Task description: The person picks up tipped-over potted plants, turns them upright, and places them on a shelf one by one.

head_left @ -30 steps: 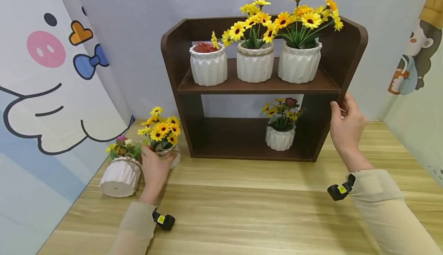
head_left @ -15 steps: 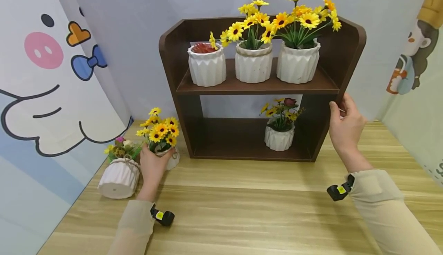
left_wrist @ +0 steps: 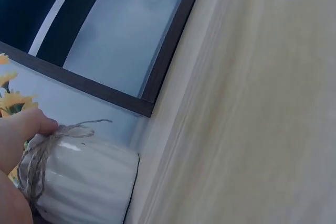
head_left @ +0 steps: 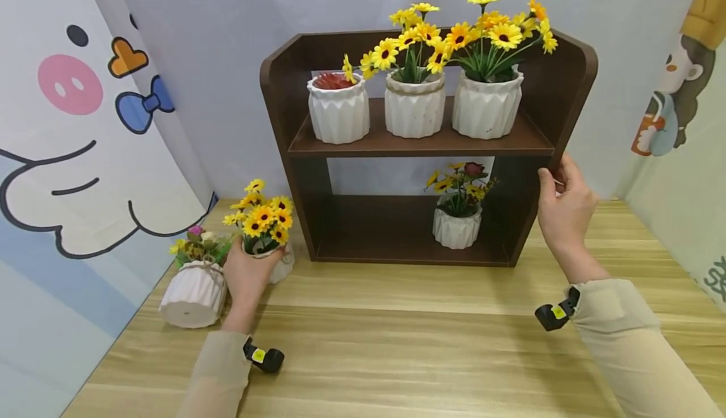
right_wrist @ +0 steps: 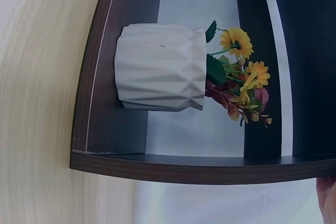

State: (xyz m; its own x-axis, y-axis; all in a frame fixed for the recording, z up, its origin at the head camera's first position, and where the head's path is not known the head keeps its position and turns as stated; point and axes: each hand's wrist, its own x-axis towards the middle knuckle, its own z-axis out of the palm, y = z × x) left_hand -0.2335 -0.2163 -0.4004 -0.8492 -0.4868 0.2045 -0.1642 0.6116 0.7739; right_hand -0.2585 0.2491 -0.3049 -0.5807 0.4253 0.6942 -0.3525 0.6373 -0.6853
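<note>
My left hand point(head_left: 244, 276) grips a white fluted flowerpot point(head_left: 283, 268) of yellow artificial daisies point(head_left: 263, 215) near its rim. Twine point(left_wrist: 38, 169) circles that pot in the left wrist view, with my thumb beside the knot. A dark brown two-tier shelf point(head_left: 420, 152) stands at the back of the table. My right hand point(head_left: 569, 219) holds its right side panel, thumb at the front edge and the other fingers mostly hidden behind. On the lower tier is a small white pot point(head_left: 457, 229) of yellow flowers and a dark red rose, seen close in the right wrist view.
On the upper tier stand a pot with a red succulent point(head_left: 338, 112) and two pots of yellow daisies point(head_left: 415, 109) point(head_left: 488, 108). Left of my left hand, a white pot of mixed flowers point(head_left: 194, 295) leans on the wooden table point(head_left: 397, 348). Printed curtains hang at both sides.
My left hand has shifted slightly left and nearer on the daisy pot. The right hand keeps its hold on the shelf. The head view has moved a little.
</note>
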